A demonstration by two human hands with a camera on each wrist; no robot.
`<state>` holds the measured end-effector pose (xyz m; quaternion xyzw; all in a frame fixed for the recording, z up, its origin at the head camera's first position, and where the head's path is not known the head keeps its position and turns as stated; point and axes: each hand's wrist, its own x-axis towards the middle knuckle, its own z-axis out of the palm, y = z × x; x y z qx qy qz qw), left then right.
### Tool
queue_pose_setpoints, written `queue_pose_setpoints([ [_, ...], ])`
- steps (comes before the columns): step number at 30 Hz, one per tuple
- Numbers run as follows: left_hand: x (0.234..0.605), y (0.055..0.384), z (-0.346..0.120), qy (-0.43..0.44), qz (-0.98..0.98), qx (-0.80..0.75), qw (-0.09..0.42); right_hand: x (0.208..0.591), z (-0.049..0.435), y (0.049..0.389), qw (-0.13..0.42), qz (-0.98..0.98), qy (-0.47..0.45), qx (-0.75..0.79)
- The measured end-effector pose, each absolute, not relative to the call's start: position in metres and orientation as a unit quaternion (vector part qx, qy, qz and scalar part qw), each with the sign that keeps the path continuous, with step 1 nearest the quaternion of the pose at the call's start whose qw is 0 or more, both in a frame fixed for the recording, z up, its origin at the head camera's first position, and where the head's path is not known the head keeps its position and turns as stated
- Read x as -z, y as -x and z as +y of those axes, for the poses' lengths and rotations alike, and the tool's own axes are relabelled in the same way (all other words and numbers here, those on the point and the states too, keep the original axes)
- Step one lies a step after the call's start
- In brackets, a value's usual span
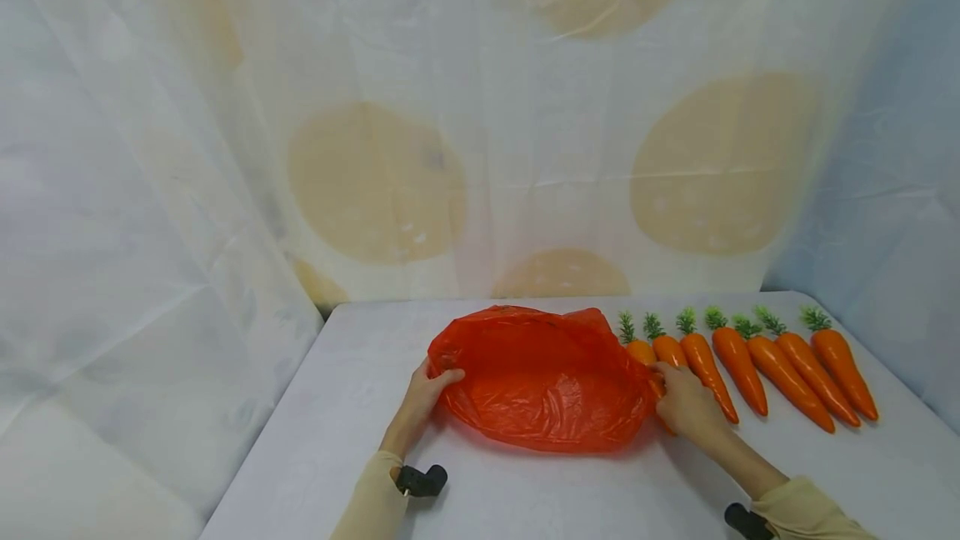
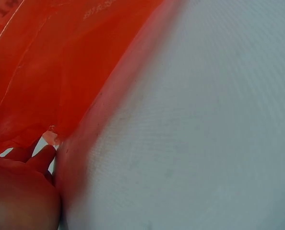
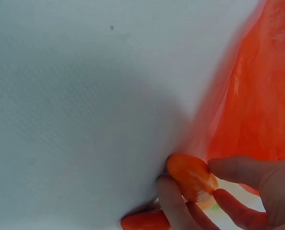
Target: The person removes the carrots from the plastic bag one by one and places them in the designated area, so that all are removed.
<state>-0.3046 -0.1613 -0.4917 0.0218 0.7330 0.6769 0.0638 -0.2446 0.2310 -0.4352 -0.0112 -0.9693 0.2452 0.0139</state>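
Note:
A red plastic bag point(image 1: 540, 390) stands with its mouth spread toward me in the middle of the table. My left hand point(image 1: 426, 390) grips its left rim, the thumb lying inside the mouth. The left wrist view shows the hand point(image 2: 25, 196) partly behind the thin red film. At the bag's right side, my right hand point(image 1: 688, 405) grasps the leftmost carrot point(image 1: 641, 352), which the bag and hand partly cover. In the right wrist view, the fingers curl round that carrot's rounded orange end point(image 3: 188, 175), close beside the bag point(image 3: 262, 96).
Several more orange carrots point(image 1: 787, 375) with green leafy tops lie in a row to the right of my right hand. A white table point(image 1: 345, 373) carries everything. Hanging sheets point(image 1: 487, 148) with tan circles enclose its back and sides.

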Motion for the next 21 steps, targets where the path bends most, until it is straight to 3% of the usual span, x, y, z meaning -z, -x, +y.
queue_pose_setpoints([
  [21,0.49,0.301,-0.16,-0.029,0.738,-0.672,0.052,0.422,0.246,0.243,0.009,-0.966,-0.015,-0.257],
])
